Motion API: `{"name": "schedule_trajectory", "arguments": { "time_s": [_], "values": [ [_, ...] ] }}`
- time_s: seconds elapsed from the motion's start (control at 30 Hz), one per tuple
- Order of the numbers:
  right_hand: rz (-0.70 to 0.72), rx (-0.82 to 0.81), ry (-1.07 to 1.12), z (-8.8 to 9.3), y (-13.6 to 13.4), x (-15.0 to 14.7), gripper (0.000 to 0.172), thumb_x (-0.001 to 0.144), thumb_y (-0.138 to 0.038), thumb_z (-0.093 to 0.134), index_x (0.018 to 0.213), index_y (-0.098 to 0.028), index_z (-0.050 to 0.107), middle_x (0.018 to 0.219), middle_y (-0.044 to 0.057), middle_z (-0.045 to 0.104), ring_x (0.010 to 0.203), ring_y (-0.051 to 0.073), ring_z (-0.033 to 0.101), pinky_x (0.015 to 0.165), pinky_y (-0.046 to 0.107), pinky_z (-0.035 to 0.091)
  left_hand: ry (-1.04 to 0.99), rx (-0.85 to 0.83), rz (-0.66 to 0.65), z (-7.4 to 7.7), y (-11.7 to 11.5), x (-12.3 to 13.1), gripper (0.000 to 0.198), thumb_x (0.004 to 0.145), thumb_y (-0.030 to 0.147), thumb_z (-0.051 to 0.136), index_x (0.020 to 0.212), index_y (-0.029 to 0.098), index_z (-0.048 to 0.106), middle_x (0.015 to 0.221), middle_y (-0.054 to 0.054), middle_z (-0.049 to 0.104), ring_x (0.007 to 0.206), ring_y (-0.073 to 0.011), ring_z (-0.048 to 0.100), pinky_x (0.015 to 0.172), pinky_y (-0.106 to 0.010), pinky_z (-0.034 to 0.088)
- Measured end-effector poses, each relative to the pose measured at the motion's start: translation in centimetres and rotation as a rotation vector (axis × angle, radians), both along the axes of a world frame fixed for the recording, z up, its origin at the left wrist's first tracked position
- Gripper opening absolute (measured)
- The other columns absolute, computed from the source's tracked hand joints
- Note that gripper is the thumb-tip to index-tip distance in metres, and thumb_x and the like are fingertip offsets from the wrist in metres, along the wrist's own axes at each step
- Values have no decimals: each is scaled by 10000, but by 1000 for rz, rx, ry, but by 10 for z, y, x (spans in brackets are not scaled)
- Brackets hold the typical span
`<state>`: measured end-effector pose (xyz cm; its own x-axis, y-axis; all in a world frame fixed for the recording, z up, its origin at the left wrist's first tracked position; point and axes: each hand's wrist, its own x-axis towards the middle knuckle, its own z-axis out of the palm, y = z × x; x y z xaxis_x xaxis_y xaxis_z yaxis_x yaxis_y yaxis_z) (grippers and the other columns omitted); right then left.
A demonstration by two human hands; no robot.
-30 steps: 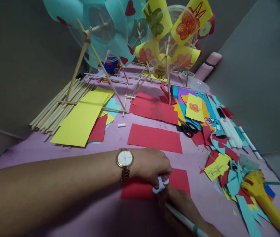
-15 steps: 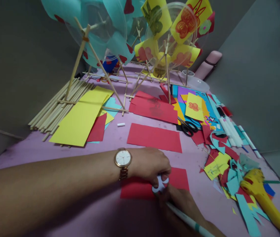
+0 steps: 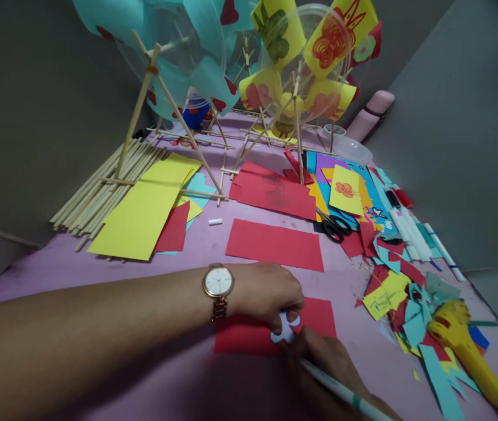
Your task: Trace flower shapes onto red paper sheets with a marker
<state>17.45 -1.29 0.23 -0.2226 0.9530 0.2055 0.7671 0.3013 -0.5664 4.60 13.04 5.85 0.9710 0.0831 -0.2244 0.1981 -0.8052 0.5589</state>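
Observation:
A small white flower-shaped cutout (image 3: 284, 331) lies on a red paper strip (image 3: 242, 337) near the front of the table. My left hand (image 3: 270, 292), with a watch (image 3: 218, 282) on its wrist, presses the cutout down with its closed fingertips. Beside it on the right, my right hand (image 3: 323, 362) is closed around a white marker (image 3: 336, 387) with a green band. The marker's tip is hidden by my fingers at the cutout's lower right edge. Just beyond my left hand lies another red strip (image 3: 275, 242), with a small white cap (image 3: 215, 221) to its upper left.
Yellow paper (image 3: 143, 204) and wooden sticks (image 3: 99, 187) lie at the left. Stick frames with paper pinwheels (image 3: 275, 35) stand behind. Black scissors (image 3: 335, 227), paper scraps (image 3: 389, 292), several markers and a yellow glue gun (image 3: 472, 351) lie at the right.
My right hand and the marker have shifted slightly to the right, showing a bit more of the cutout. My left hand holds almost the same place.

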Motion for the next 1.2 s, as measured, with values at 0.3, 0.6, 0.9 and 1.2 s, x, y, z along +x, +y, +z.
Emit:
{"name": "schedule_trajectory", "arguments": {
  "time_s": [0.3,0.6,0.9,1.2],
  "values": [
    [-46,-99,8,1,-1,3,224,773,-64,371,638,-244,364,446,-87,403,321,73,359,328,178,235,-18,1,8,-1,0,-1,225,675,140,778,863,196,668,862,-9,696,825,-170,605,664,-235,427],
    [-75,-210,147,5,0,5,183,809,-156,380,661,-252,332,462,-87,375,342,83,348,332,186,234,-8,6,4,1,-1,0,216,682,155,779,860,204,666,861,-5,691,826,-171,604,664,-238,420],
    [-126,-388,306,9,1,7,137,761,-162,422,652,-235,383,492,-82,376,403,83,297,390,193,208,-10,25,17,1,-1,-1,188,687,163,766,835,188,653,831,-12,672,811,-167,588,649,-233,409],
    [-97,-541,567,15,11,10,114,733,-184,466,647,-221,401,535,-80,369,465,88,299,427,197,230,-18,30,64,4,-6,-1,167,684,144,761,782,195,636,805,6,671,784,-156,604,645,-222,421]
  ]
}}
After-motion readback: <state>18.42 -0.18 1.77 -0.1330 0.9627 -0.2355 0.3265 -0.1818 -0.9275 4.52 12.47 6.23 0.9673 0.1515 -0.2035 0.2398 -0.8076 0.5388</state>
